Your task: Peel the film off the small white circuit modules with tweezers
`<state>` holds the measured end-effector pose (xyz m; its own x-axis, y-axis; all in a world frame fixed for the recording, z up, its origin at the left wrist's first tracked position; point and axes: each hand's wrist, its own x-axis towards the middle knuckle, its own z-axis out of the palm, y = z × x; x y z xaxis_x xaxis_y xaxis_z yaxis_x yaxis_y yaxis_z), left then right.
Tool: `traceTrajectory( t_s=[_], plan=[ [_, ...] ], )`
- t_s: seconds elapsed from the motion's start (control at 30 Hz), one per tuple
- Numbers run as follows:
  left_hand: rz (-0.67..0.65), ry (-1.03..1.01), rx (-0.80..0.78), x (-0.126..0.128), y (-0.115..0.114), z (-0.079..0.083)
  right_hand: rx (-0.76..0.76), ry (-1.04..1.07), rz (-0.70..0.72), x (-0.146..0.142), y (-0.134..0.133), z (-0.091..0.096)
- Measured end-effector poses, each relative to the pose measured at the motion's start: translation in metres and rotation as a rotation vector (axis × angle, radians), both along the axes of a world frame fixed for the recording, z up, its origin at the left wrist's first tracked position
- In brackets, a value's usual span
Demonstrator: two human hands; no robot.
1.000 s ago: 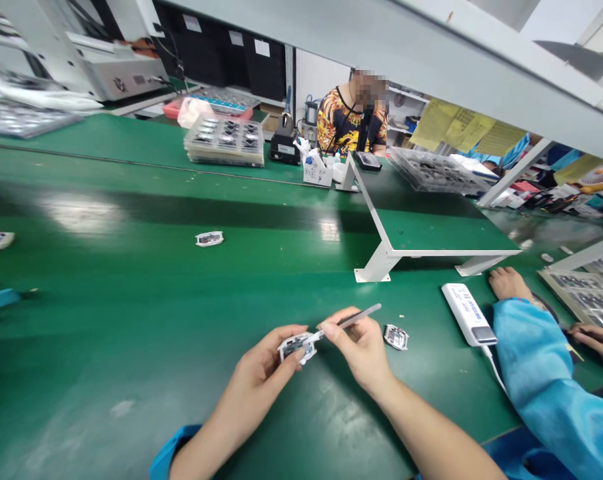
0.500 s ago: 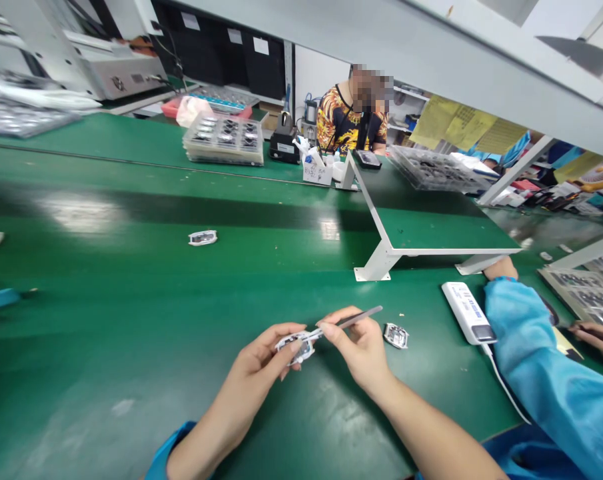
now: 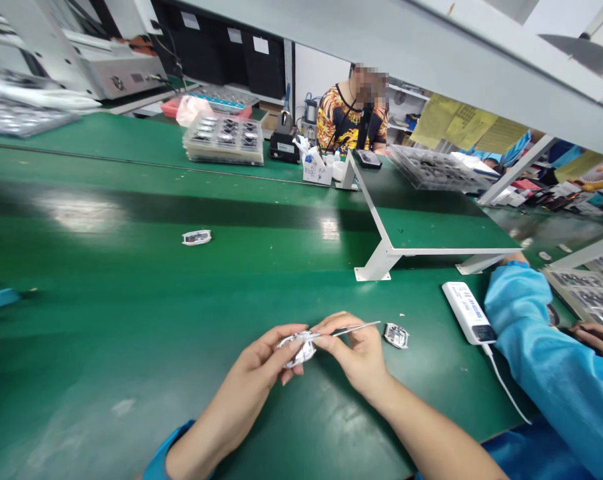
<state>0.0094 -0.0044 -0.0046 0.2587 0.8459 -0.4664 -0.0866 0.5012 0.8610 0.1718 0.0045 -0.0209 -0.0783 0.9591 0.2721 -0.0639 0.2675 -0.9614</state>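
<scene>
My left hand [image 3: 268,357] pinches a small white-framed electronic part [image 3: 297,347] just above the green table. My right hand [image 3: 358,353] grips metal tweezers [image 3: 357,327], whose tip touches that part. A second small part [image 3: 396,335] lies on the table just right of my right hand. Another small part [image 3: 196,237] rides the green belt farther away to the left.
A co-worker's blue sleeve [image 3: 541,360] and hand [image 3: 598,337] are at the right, beside a white power bank [image 3: 467,312] with a cable. A raised green shelf [image 3: 421,227] stands ahead. Trays of parts [image 3: 224,139] sit beyond the belt, where a person in a patterned shirt [image 3: 348,123] sits.
The part on the belt has drifted left. The tweezers have tilted flatter while still touching the held part. The co-worker's left hand has slid under the raised shelf.
</scene>
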Motion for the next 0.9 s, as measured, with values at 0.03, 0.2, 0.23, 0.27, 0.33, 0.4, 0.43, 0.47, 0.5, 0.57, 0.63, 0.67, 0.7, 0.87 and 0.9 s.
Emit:
traceTrajectory(
  t_s=[0.03, 0.2, 0.23, 0.27, 0.33, 0.4, 0.43, 0.47, 0.5, 0.57, 0.63, 0.67, 0.7, 0.87, 0.9],
  plan=[
    [0.004, -0.002, -0.002, 0.0, 0.0, 0.0, 0.002, -0.004, 0.005, 0.0, 0.0, 0.0],
    [-0.015, 0.072, 0.059, -0.001, 0.001, -0.004, -0.107, 0.006, -0.041, 0.001, 0.0, 0.002],
    [-0.016, 0.093, 0.077, -0.001, 0.001, -0.004, -0.134, -0.001, -0.06, 0.001, 0.001, 0.003],
    [-0.015, 0.11, 0.095, -0.001, 0.001, -0.005, -0.156, -0.011, -0.074, 0.002, 0.001, 0.003],
    [-0.018, 0.135, 0.129, -0.001, 0.001, -0.007, -0.189, -0.026, -0.083, 0.002, 0.002, 0.003],
    [-0.027, 0.154, 0.156, -0.001, 0.001, -0.009, -0.212, -0.026, -0.07, 0.002, 0.002, 0.004],
    [-0.032, 0.16, 0.164, 0.0, 0.001, -0.01, -0.22, -0.022, -0.062, 0.001, 0.003, 0.004],
    [-0.033, 0.163, 0.17, 0.0, 0.001, -0.011, -0.226, -0.019, -0.056, 0.001, 0.003, 0.004],
    [-0.032, 0.162, 0.174, -0.001, 0.001, -0.013, -0.232, -0.015, -0.052, 0.001, 0.003, 0.004],
    [-0.029, 0.161, 0.178, -0.001, 0.0, -0.014, -0.241, -0.008, -0.048, 0.001, 0.003, 0.004],
    [-0.035, 0.168, 0.186, -0.001, 0.0, -0.016, -0.247, 0.002, -0.047, 0.0, 0.004, 0.004],
    [-0.042, 0.173, 0.193, -0.002, -0.001, -0.016, -0.248, 0.008, -0.048, 0.0, 0.004, 0.004],
    [-0.052, 0.178, 0.2, -0.002, -0.001, -0.016, -0.247, 0.012, -0.05, 0.0, 0.004, 0.004],
    [-0.083, 0.179, 0.21, -0.002, -0.001, -0.015, -0.233, 0.017, -0.063, 0.0, 0.003, 0.005],
    [-0.08, 0.175, 0.208, -0.002, -0.001, -0.015, -0.225, 0.013, -0.067, 0.0, 0.003, 0.005]
  ],
)
